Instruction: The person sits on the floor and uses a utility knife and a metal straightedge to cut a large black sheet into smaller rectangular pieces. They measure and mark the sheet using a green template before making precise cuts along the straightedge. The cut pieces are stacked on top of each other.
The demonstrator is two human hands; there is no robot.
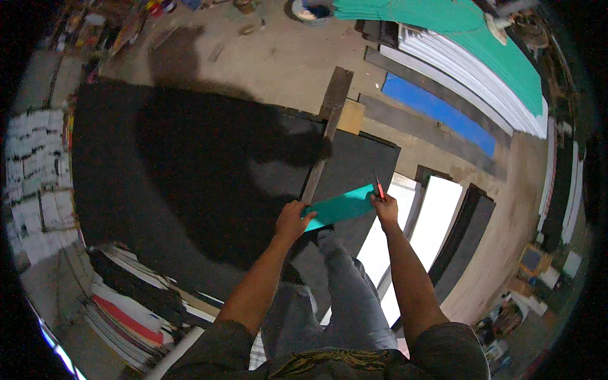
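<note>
My left hand grips the left end of a narrow teal strip, holding it above a large dark grey sheet on the floor. My right hand holds the strip's right end together with a small red-handled cutter that points upward. A long dark straight bar lies on the sheet just beyond my left hand. My legs in grey trousers stand below the strip.
White panels and dark boards lie to the right. A stack of white sheets topped with teal and a blue sheet lie at the back right. Stacked sheets sit at lower left, papers at far left.
</note>
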